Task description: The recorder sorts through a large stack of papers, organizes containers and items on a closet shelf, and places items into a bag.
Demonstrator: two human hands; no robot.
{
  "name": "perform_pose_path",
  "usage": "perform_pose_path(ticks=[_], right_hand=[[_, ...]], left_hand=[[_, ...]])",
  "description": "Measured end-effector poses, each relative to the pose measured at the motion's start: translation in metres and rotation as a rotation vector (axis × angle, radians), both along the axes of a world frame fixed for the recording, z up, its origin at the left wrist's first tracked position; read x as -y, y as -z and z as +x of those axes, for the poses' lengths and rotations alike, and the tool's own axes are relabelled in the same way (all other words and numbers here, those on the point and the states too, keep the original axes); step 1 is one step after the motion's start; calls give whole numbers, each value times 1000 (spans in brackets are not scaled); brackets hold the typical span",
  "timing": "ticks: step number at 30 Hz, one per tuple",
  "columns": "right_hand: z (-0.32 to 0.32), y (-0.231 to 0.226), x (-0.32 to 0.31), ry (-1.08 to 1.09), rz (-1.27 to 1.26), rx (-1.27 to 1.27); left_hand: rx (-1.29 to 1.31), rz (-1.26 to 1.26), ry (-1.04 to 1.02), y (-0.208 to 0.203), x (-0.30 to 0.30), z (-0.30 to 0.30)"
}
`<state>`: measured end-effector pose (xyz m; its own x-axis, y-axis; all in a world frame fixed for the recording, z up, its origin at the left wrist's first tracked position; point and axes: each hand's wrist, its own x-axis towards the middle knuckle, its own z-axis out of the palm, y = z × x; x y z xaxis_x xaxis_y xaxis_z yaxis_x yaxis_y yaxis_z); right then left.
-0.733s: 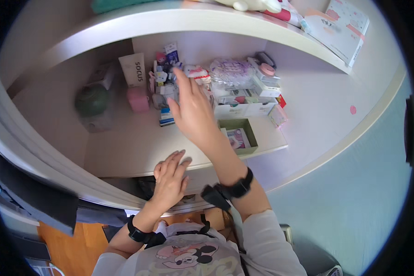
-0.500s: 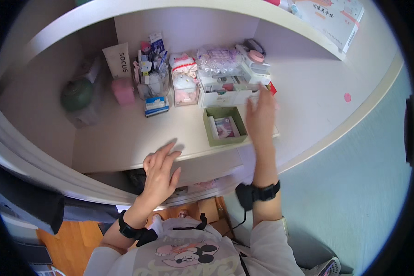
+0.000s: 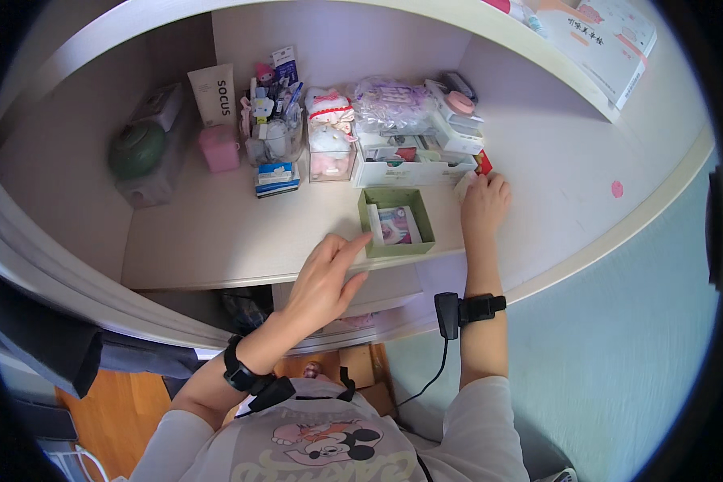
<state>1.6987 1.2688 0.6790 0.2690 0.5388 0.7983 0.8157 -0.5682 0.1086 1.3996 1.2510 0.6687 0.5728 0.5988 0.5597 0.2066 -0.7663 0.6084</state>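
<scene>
On the shelf stands an open green box [image 3: 361, 215] with a white packet and a purple-and-white card-like packet [image 3: 397, 227] inside. My left hand [image 3: 326, 275] is open at the shelf's front edge, its index fingertip close to the box's near left corner; whether they touch I cannot tell. To the right of the box, my right hand [image 3: 487, 205] is closed over a small white box [image 3: 463, 186], mostly hidden by the fingers. A red item [image 3: 484, 162] lies just behind that hand. Behind the green box is a white organizer [image 3: 414, 173] holding several small packages.
At the back stand a clear box of plush toys [image 3: 329, 166], a cup of pens [image 3: 275, 136], a white tube [image 3: 214, 95] and a pink container [image 3: 219, 148]. Far left is a green-lidded jar [image 3: 136, 149]. An upper shelf edge [image 3: 538, 60] curves overhead.
My left hand has moved right, toward the green box. My right hand has moved right and slightly down, its fingers now closed on the small white box. The view has shifted slightly.
</scene>
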Motion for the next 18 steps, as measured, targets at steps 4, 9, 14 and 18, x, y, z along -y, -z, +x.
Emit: perform_pose_path(ticks=[4, 9, 14, 18], right_hand=[[0, -10, 9, -69, -95, -79], [-18, -34, 25, -231, -16, -167], [-53, -62, 39, -847, 101, -492], [-74, -65, 26, -1112, -175, -717]], left_hand=[[-40, 12, -1, 0, -12, 15], [-16, -2, 7, 2, -19, 24], [13, 19, 9, 2, -20, 26], [25, 23, 7, 2, -19, 25]])
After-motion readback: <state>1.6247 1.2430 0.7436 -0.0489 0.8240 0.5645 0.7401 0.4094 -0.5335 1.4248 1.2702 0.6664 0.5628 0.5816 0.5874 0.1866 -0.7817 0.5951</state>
